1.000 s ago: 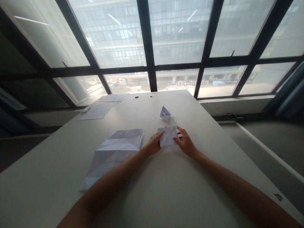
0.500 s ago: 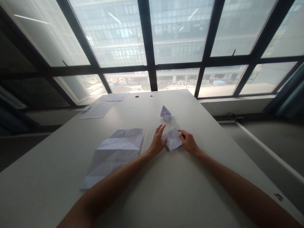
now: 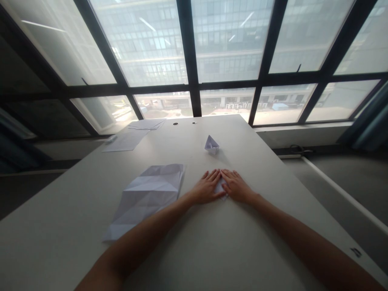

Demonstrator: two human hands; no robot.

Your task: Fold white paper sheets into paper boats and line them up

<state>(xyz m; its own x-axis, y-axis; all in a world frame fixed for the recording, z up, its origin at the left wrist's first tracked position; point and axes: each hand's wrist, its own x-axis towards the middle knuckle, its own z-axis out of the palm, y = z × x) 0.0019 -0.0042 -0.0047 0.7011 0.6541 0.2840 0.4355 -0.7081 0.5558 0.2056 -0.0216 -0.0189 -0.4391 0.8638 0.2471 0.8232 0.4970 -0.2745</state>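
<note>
Both of my hands lie flat over a small folded white paper (image 3: 220, 186) on the table. My left hand (image 3: 207, 187) covers the paper's left side, fingers stretched out and pointing away from me. From the right, my right hand (image 3: 236, 186) presses on it, its fingers also straight. Only a narrow strip of the paper shows between the hands, so most of its shape is hidden. Just beyond stands a folded paper boat (image 3: 211, 145) with a pointed peak. Left of my forearm rests a large creased paper sheet (image 3: 151, 194).
More white paper sheets (image 3: 127, 140) lie at the table's far left, with a small pale object (image 3: 111, 139) by their edge. The white table (image 3: 194, 250) reaches toward a dark-framed window (image 3: 194, 85). A small dark mark (image 3: 356, 252) sits near the right edge.
My hands have gone from holding the folded paper's two sides to lying flat on top of it, closer together. The paper is now mostly covered and slightly nearer to me.
</note>
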